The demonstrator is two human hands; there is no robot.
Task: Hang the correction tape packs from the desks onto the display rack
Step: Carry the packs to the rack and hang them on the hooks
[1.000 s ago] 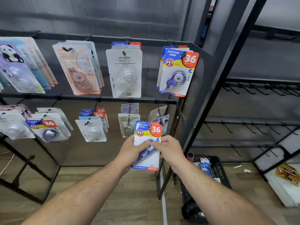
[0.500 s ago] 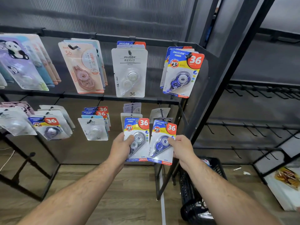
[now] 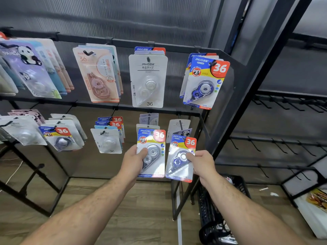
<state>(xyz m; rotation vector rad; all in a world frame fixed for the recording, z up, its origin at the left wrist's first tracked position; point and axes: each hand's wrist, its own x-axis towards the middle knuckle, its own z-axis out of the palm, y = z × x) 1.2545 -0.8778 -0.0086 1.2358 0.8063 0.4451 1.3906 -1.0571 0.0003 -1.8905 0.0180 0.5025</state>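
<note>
My left hand grips a correction tape pack with a grey dispenser, thumb on its front. My right hand grips a second pack with a blue dispenser by its right edge. Both packs are blue, yellow and red with "36" on them. I hold them upright side by side in front of the lower row of the black display rack. The right pack's top sits just below a hook that carries a few packs. A matching blue pack hangs top right.
Many other tape packs hang in two rows across the rack: panda packs, a pink pack, a clear pack. A black basket stands on the wooden floor at the lower right. Bare hooks line the neighbouring rack on the right.
A second ago both hands held the packs stacked together. They have since split them, one in each hand, and raised them slightly toward the lower hooks.
</note>
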